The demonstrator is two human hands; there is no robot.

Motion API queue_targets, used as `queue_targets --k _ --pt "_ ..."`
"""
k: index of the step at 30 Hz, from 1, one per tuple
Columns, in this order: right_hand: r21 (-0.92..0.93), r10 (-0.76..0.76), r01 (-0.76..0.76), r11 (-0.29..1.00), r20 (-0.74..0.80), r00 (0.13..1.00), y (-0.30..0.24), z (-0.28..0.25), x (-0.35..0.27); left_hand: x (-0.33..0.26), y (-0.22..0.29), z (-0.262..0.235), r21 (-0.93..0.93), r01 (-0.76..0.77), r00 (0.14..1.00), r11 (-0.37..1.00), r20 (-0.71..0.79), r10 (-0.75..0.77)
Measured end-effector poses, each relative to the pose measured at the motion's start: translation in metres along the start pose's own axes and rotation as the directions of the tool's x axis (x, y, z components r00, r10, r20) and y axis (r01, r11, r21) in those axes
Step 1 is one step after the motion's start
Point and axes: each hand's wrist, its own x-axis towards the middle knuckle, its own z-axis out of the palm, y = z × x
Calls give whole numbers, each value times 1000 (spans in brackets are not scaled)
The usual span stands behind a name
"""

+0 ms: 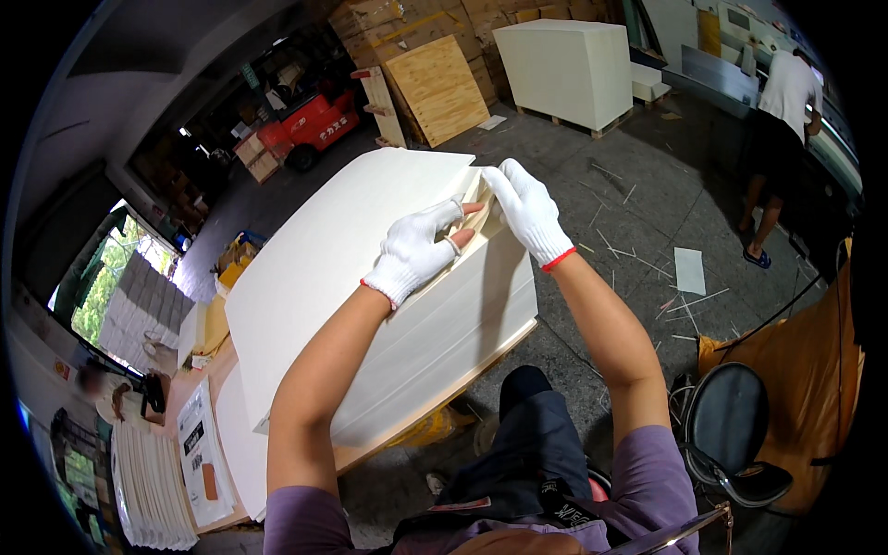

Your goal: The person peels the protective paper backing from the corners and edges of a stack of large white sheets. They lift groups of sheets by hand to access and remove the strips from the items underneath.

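Head view: from where I stood, a fanned pile of sheets (pixel 148 490) was at the near left. The big white stack of paper (pixel 342 268) filled the middle, resting on a wooden board (pixel 504 345). At its far right corner the left hand (pixel 413 250) lay gloved, bare thumb and forefinger a little apart at some parted sheets (pixel 480 220); I couldn't tell whether they pinched any. Just right of it, the right hand (pixel 525 213) bent over the same corner with its gloved fingers close together, its grip hidden from me. I judged the parting was best done gently: thumb just inside the gap, right fingers steadying the edges, no sharp bend, lest the corner crease or the layers slide. Farther right, a loose sheet (pixel 689 271) lay on the floor; at the far right stood a co-worker (pixel 789 106).
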Motion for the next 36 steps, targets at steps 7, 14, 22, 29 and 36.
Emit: queue_targets --k 7,14,22,29,36 --pt "303 -59 199 932 -414 908 -14 22 -17 -10 4 8 182 -70 981 981 -168 101" --pt "754 133 -606 253 593 794 -1 76 -30 -85 30 7 283 -300 767 911 -496 407" --pt "523 270 -792 315 751 603 -76 109 -56 -250 2 -17 351 102 917 931 -395 49" --pt "525 209 -624 579 644 736 -76 84 -68 -251 -22 1 290 332 868 898 -467 -171" --pt "462 335 -618 636 556 761 -75 -8 -119 -305 -63 30 -593 241 904 768 -151 -401"
